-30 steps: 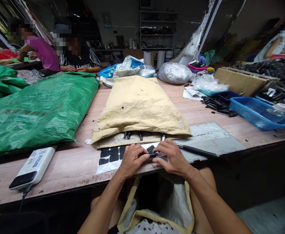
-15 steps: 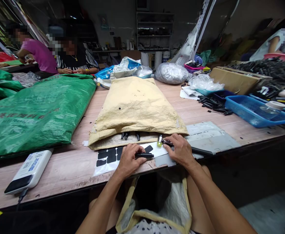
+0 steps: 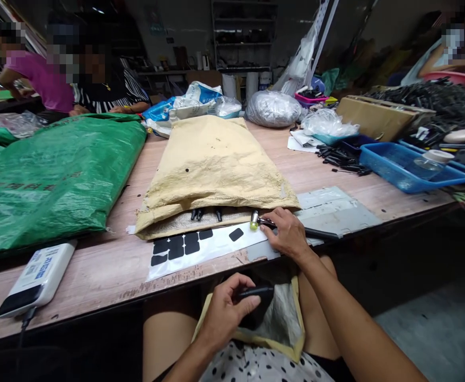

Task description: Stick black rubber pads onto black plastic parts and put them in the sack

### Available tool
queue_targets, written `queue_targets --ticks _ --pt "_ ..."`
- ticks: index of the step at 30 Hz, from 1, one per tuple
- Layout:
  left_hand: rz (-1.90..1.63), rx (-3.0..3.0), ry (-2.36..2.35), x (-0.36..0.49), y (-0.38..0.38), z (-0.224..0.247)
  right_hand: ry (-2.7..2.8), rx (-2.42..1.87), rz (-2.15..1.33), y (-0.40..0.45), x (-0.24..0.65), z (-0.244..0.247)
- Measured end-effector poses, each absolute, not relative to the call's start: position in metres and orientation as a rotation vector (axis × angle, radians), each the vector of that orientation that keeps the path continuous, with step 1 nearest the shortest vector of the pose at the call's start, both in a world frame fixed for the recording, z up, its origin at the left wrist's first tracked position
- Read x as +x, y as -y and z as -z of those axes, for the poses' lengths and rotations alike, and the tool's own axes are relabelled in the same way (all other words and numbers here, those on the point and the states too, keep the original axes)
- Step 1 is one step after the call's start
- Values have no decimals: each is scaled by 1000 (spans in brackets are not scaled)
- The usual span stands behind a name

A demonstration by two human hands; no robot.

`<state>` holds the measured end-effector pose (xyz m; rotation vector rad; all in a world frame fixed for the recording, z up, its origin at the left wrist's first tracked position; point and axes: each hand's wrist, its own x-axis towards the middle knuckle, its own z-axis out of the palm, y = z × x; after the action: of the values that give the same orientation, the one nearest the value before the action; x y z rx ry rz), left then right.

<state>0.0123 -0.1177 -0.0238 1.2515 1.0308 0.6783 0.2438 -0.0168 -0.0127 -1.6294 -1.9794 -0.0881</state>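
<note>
Over the open mouth of a cream-edged sack (image 3: 286, 302) on my lap, my left hand (image 3: 229, 310) pinches a black pen-like tube (image 3: 262, 291). My right hand (image 3: 286, 231) rests at the table edge, closed around the black handle of a small hammer (image 3: 254, 220) with a metal and yellowish head. Under the hammer head lies a white sheet with black stickers (image 3: 212, 249), several of them grouped at its left and one apart near the middle. Behind it, black tube ends (image 3: 218, 214) poke out of the mouth of a pale yellow sack (image 3: 220, 164).
A green sack (image 3: 57, 185) fills the left side, with a white power bank (image 3: 37, 278) and cable before it. To the right are a grey board (image 3: 339, 212), a blue tray (image 3: 411, 180) and a heap of black parts (image 3: 435, 109). Several people sit at the back.
My left hand has come off the sheet, down and toward me, carrying the black tube over the lap sack. My right hand stays on the hammer. The view has shifted slightly.
</note>
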Motion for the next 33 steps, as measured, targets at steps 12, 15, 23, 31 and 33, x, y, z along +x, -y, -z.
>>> queue_targets --ticks 12,15,23,31,33 --pt "-739 1164 -1056 11 116 29 1972 -1613 113 17 244 14" --pt "-738 1182 -1063 11 117 30 1967 -1599 110 16 244 14" --pt "-743 1314 -1120 2 119 26 2118 -1145 -146 63 243 -24" --pt "-757 1461 -1151 0 116 9 2491 -1154 -463 104 220 -13" --pt "-763 1476 -1163 -1 117 6 2492 -1129 -480 104 218 -8"
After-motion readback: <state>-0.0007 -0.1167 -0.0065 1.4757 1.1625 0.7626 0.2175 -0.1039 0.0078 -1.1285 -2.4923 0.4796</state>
